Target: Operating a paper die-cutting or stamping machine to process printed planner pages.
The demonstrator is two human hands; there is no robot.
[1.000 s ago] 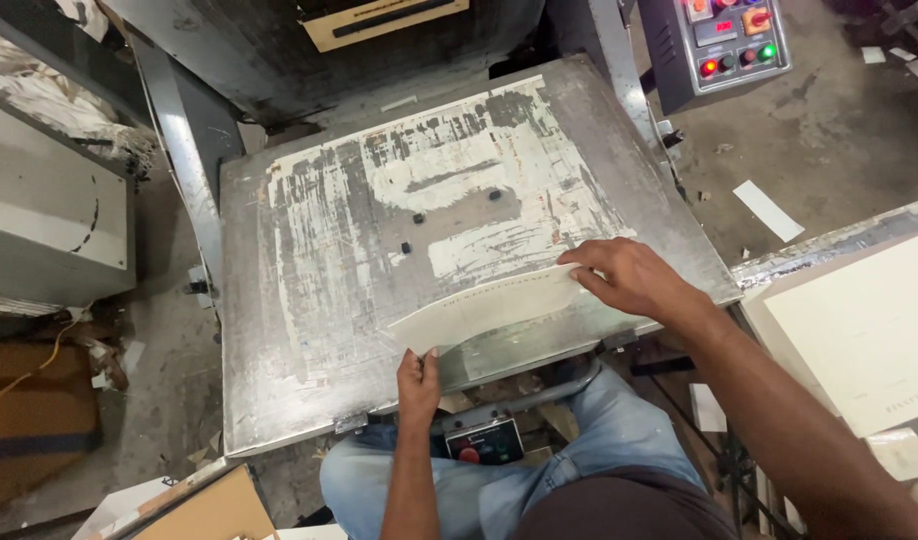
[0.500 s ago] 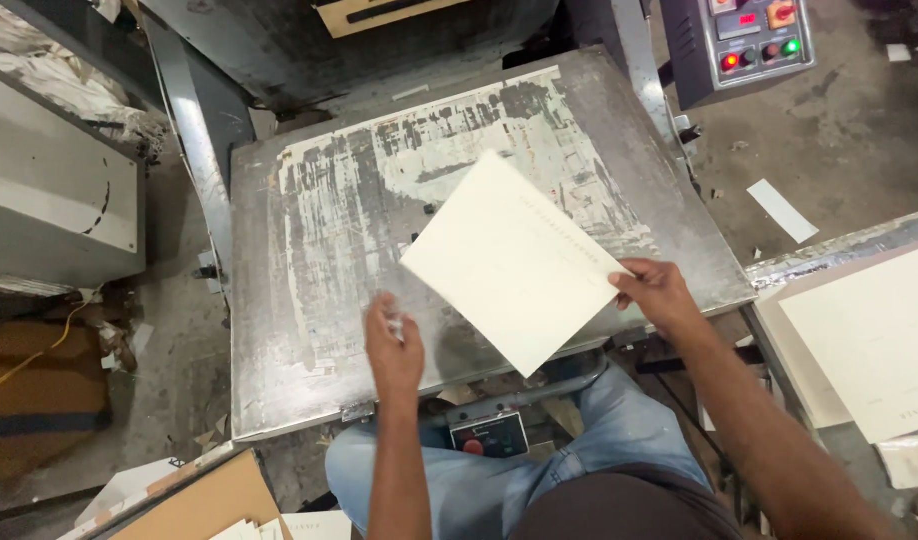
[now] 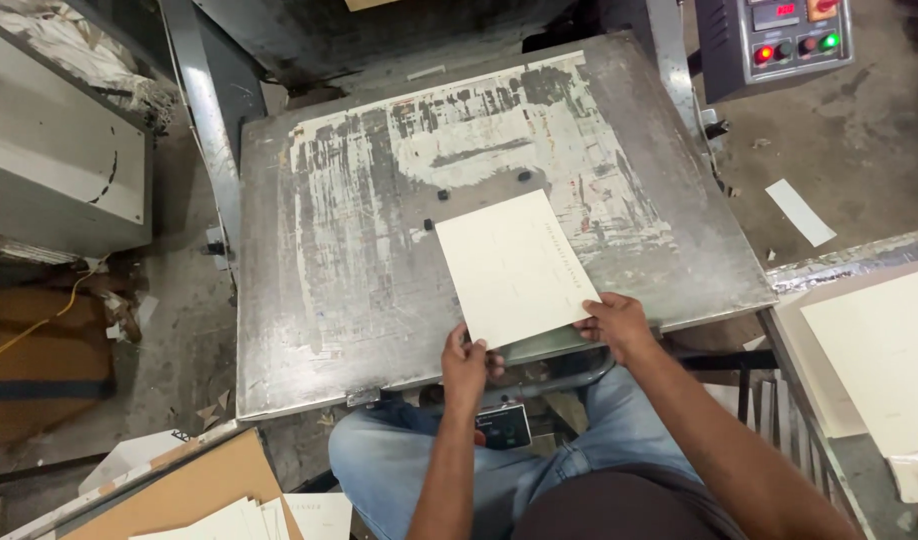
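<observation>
A cream-white card sheet (image 3: 514,268) lies flat on the worn metal machine plate (image 3: 349,280), its near edge at the plate's front rim. My left hand (image 3: 466,362) pinches the sheet's near left corner. My right hand (image 3: 613,322) grips its near right corner with the fingers on top. Small dark pegs (image 3: 442,194) stick up from the plate just beyond the sheet's far edge.
A control box with red and green lights (image 3: 779,45) stands at the upper right. To the right, a stack of cream sheets (image 3: 874,350) rests on a side table. More sheets on brown board (image 3: 214,500) lie at the lower left. A grey cabinet (image 3: 54,165) stands left.
The sheet went from curled up at the plate's front edge to lifted and tilted, then down flat on the plate. Both hands moved to its near corners.
</observation>
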